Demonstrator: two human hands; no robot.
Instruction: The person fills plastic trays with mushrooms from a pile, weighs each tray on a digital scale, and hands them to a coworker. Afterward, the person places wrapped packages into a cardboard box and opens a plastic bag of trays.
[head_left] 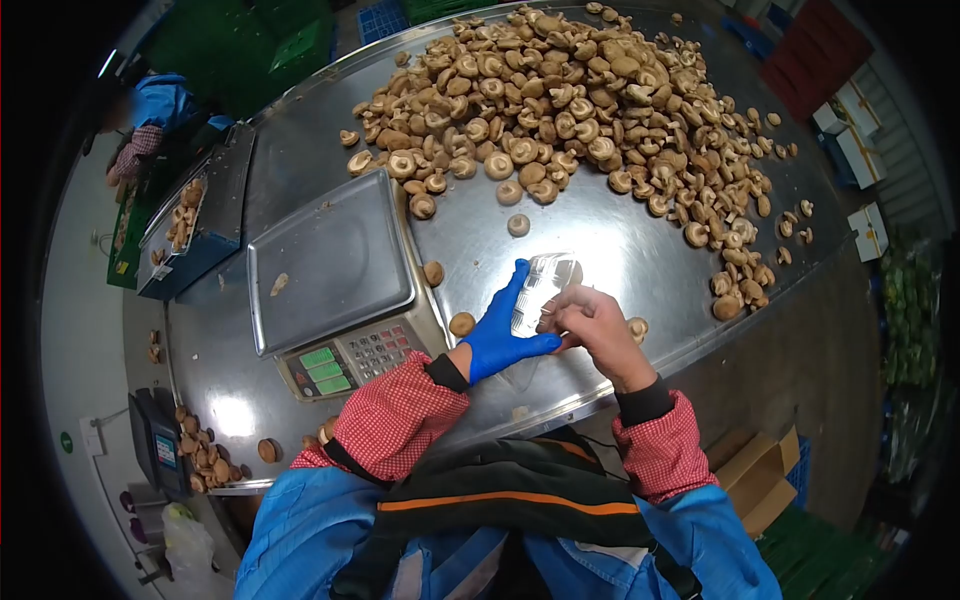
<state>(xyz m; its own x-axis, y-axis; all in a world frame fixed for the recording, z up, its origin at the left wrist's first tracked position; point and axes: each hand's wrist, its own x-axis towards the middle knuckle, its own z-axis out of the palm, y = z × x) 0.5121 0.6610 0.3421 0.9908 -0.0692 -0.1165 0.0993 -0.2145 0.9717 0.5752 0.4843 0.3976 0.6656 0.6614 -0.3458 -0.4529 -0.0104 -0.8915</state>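
My left hand (505, 338), in a blue glove, grips a clear plastic tray (541, 287) from its left side, the thumb stretched along the near edge. The tray is tilted over the steel table and catches bright glare, so its inside is hard to make out. My bare right hand (600, 330) is closed, with curled fingers pinching the tray's right side; the fingertips are partly hidden. Close by lie single mushrooms: one brown cap (462, 324) left of the glove and another mushroom (637, 329) just beyond the right hand.
A big heap of mushrooms (590, 110) covers the far part of the steel table (470, 235). On the left stands a weighing scale (335, 262) with green displays. More mushrooms (205, 455) lie at the near left corner. Another person (150, 115) is at the upper left.
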